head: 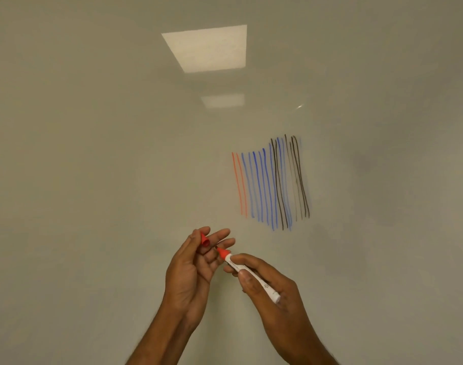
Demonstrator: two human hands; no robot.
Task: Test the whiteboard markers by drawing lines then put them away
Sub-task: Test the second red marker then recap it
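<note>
Bare left hand [191, 272] and bare right hand [280, 280], long slender fingers [220, 234], forearms uncovered down to the frame edge.

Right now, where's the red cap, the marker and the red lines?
red cap [205, 239]: head view, its middle.
marker [264, 285]: head view, white barrel.
red lines [237, 184]: head view, middle of left line.

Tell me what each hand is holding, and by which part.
The right hand grips the white-barrelled red whiteboard marker around mid-barrel, its tip uncapped. The left hand pinches the small red plastic cap by its sides, between thumb and finger.
</note>
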